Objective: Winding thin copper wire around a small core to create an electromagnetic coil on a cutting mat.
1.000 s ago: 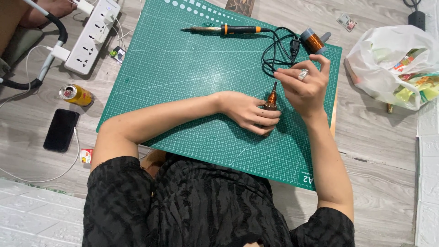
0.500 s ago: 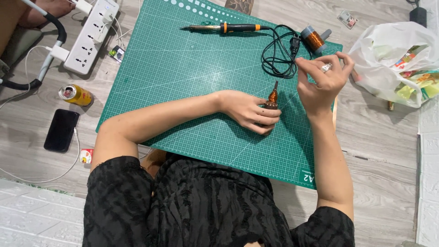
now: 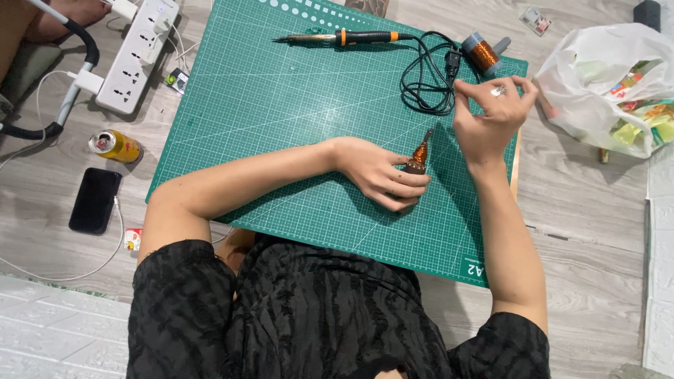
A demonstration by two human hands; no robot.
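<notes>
Winding copper wire on a rod over the green cutting mat.

The left hand (image 3: 382, 175) lay on the cutting mat (image 3: 281, 126) toward its right edge, fingers curled closed around the base of a small copper-wound rod (image 3: 420, 153), whose long axis tilted up and away toward the mat's far right corner. The right hand (image 3: 495, 116) hovered just beyond the rod's tip, up and to the right of it, fingers pinched nearly closed; whether a thin wire ran between them could not be told. The copper wire spool (image 3: 483, 53) stood at the far right corner, just past the right hand, beside the coiled black cord (image 3: 428, 77) of the soldering iron (image 3: 351, 36) lying along the far edge.
</notes>
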